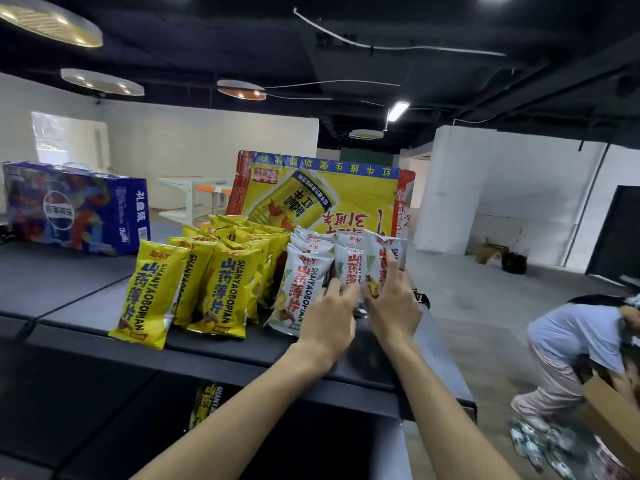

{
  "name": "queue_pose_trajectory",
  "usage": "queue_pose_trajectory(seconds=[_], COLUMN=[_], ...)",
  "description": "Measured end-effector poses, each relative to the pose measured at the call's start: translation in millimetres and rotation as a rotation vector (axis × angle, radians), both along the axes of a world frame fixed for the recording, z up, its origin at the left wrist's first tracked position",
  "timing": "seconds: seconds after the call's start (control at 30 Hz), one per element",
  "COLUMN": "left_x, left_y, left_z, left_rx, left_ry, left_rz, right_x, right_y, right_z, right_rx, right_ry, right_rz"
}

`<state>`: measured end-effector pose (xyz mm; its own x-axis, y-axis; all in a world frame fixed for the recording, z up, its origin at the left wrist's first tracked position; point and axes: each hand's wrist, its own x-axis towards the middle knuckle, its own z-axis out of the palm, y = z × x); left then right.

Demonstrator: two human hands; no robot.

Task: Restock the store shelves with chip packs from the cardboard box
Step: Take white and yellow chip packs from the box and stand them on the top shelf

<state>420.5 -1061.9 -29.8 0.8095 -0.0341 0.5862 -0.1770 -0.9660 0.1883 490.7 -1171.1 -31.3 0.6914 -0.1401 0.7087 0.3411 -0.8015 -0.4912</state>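
Note:
Yellow chip packs [214, 282] stand in rows on the dark top shelf [86, 306], with white chip packs [304, 282] in rows to their right. My right hand [391, 306] grips a white chip pack [379, 258] at the right end of the white rows, holding it upright. My left hand [329, 317] rests against the neighbouring white pack [348, 268], fingers curled on its lower part. A cardboard box [609, 410] shows at the lower right edge, partly hidden by another person.
A yellow and red drink carton [346, 199] stands behind the packs. A blue carton [76, 209] lies at the shelf's far left. One yellow pack [207, 403] sits on the lower shelf. A bent-over person [575, 341] is on the floor at right.

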Motion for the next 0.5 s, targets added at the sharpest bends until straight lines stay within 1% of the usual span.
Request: queue_pose_trajectory(seconds=[0.1,0.2,0.33,0.4,0.5], left_x=[-13,-19,-22,-23,-25], left_y=[21,42,65,71,74], left_z=[2,-3,-13,-15,-19], left_rx=[0.03,0.065,0.056,0.016,-0.042], left_ry=[-0.064,-0.094,-0.092,-0.067,-0.051], left_rz=[0.041,0.118,0.161,0.147,0.126], right_x=[-10,-7,4,4,4], right_y=[29,47,52,52,51], right_z=[0,-14,-28,-28,-29], right_rx=[-0.044,-0.13,-0.306,-0.276,-0.237], right_ry=[0.042,0.095,0.273,0.36,0.426], right_rz=[0.034,-0.006,-0.089,-0.087,-0.054])
